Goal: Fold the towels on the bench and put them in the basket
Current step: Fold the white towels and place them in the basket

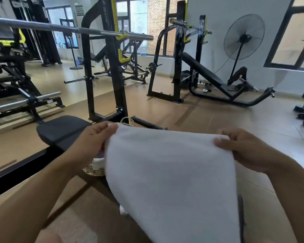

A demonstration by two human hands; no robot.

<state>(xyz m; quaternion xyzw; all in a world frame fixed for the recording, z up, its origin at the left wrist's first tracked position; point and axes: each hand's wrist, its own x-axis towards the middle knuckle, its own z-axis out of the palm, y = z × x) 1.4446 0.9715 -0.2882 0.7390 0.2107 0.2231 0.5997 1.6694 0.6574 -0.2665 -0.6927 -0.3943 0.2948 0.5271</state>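
We are holding a white towel [170,176] up in the lower middle of the frame, and it is hanging down from our two hands, covering most of what lies below it. Our left hand [93,139] is gripping the towel's upper left corner, its fingers [102,128] clamped on the cloth with the thumb curled over the edge. Our right hand [244,148] is pinching the upper right corner, the thumb lying on the near face and the fingers folded behind the top edge.

The dark padded surface [60,130] is stretching away at middle left, just beyond our left hand. A woven basket [93,171] is peeking out below our left wrist, mostly hidden by the towel, and something white [98,163] is lying in it; its looped handle [125,120] is showing above the towel's top edge.

A barbell [68,29] is crossing the upper left on a black rack [111,67], an incline bench [204,72] is standing at middle right, and a standing fan [244,36] is leaning by the wall at upper right.
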